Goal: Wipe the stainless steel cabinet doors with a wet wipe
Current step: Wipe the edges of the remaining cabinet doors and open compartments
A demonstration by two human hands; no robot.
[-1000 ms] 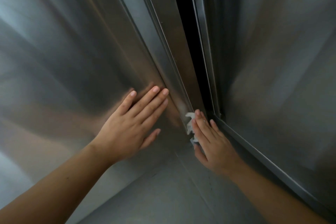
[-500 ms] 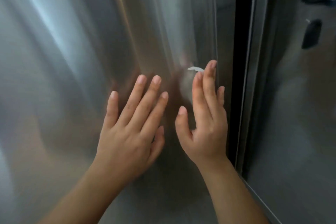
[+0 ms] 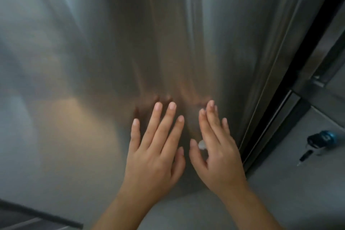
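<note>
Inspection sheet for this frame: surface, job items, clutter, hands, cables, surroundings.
Surface: stainless steel door, streaky reflections.
Job's things: wet wipe, only a scrap shows under the right hand.
Clutter: nothing seen.
Hands: left hand flat on the door, fingers straight; right hand presses the wipe to it.
Cables: nothing seen.
Surroundings: dark gap along the door's right edge; keyed lock on the next panel.
</note>
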